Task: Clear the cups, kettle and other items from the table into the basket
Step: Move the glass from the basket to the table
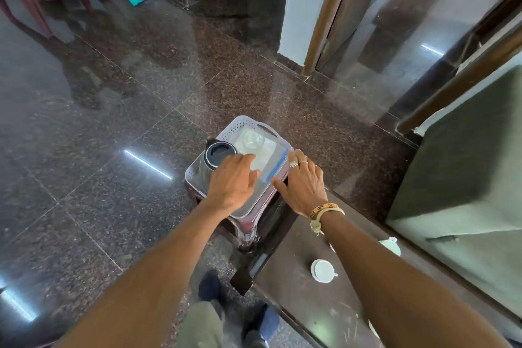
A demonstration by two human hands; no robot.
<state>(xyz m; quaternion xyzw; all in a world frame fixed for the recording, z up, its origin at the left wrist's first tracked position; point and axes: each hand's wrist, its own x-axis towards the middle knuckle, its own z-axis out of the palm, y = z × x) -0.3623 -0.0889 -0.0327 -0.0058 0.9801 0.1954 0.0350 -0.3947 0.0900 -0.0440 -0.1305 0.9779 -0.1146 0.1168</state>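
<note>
A pale plastic basket (240, 125) with a perforated wall sits on a dark red stool (248, 227) on the polished stone floor (113, 121), just off the far end of the table (296, 277). Both hands reach out to it.

The left hand (234, 183) is palm down over the middle of the basket, fingers straight and slightly spread, holding nothing. Its fingertips lie over a flat clear sheet with a blue edge (278, 167); whether they touch it I cannot tell. The right hand (303, 186), with rings on its fingers and a bracelet at the wrist, lies flat on the basket's right rim, fingers straight and thumb spread out towards the left hand.

Inside the basket, the kettle (219, 154) stands at the left side, its round black lid facing up, just beside the left hand. A clear glass (252, 138) sits at the far end.

Two things are still on the table: a white cup (323, 271) between the forearms, and a second white cup (391, 246), partly hidden behind the right forearm.
</note>
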